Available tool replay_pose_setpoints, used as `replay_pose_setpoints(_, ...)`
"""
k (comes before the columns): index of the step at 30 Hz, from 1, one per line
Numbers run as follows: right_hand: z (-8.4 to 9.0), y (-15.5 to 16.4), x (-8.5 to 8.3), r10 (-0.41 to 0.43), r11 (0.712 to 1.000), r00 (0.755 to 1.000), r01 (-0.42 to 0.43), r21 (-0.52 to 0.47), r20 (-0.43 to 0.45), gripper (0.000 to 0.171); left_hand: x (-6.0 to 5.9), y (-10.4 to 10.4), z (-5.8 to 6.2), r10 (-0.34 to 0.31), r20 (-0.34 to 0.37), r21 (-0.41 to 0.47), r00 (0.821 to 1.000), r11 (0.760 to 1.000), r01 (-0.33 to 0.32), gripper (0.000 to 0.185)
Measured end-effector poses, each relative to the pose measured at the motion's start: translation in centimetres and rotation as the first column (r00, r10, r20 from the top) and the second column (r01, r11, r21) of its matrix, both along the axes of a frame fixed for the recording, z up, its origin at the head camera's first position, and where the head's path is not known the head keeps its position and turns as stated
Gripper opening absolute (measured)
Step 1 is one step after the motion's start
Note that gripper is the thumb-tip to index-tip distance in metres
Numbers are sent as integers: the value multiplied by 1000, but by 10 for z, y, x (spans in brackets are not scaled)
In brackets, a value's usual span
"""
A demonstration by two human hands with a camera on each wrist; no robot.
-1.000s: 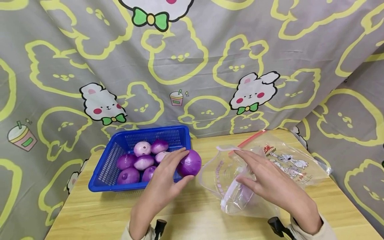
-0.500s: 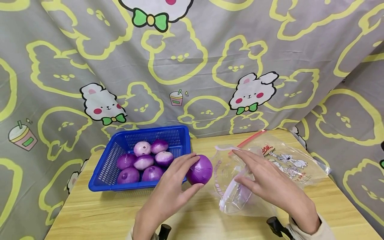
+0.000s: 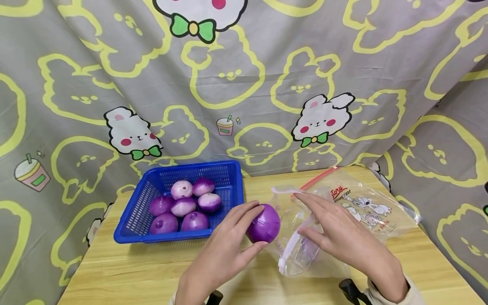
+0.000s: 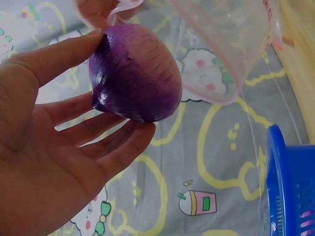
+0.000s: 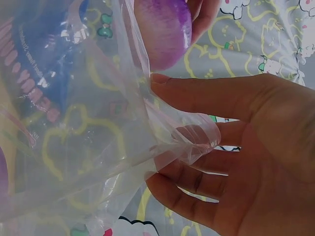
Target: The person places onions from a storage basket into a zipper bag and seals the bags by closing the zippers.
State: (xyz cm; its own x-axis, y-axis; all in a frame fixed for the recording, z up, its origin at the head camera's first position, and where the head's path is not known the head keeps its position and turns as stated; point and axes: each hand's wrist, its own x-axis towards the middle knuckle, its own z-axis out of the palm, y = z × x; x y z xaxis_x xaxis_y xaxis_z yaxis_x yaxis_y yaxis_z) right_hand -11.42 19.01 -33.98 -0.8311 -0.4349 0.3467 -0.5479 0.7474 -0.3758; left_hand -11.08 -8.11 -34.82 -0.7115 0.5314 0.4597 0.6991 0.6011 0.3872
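Observation:
A purple onion point(image 3: 265, 224) is gripped between the thumb and fingers of my left hand point(image 3: 225, 250), just left of the mouth of a clear zip bag point(image 3: 286, 212). My right hand point(image 3: 343, 228) holds the bag's mouth by its pale pink zip edge; in the right wrist view the bag's folded rim point(image 5: 202, 142) lies between thumb and fingers. The held onion point(image 5: 165, 32) shows right beside that rim. Something purple point(image 3: 311, 249) shows through the bag's plastic, partly hidden by my right hand.
A blue plastic basket point(image 3: 122, 220) with several purple onions point(image 3: 164, 223) stands on the wooden table point(image 3: 129, 271) at left. A flat printed bag point(image 3: 366, 207) with a red zip strip point(image 3: 318, 178) lies behind my right hand. A patterned grey curtain point(image 3: 213, 148) closes off the back.
My left hand has carried the onion right and slightly nearer, away from the basket to the clear bag's mouth. The right hand has stayed nearly still on the bag.

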Motion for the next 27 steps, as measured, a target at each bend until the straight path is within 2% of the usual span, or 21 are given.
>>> replay_pose_setpoints(8, -4, -4, -1, 11, 1000, 1000, -11, 0, 18, 72, 2, 10, -6, -54, -32, -1, 998, 999, 54, 60)
replay_pose_setpoints(12, -11, -10, -5, 22, 1000, 999, -22, 11, -43, 76, -3, 16, -13, -56, -36, -17, 998, 998, 56, 60)
replay_pose_setpoints(16, -15, -20, -6, 72, 997, 990, -67, 40, -124, 81, -7, 19, -19, -48, -52, -40, 997, 998, 46, 61)
replay_pose_setpoints(22, -14, -23, -9, 117, 993, 976, -117, 10, -183, 74, -11, 28, -30, -8, -158, -127, 987, 992, -12, 65)
replay_pose_setpoints(27, -8, -33, -25, 148, 988, 938, -152, 10, -313, 62, -15, 33, -41, 68, -212, -217, 975, 969, -115, 66)
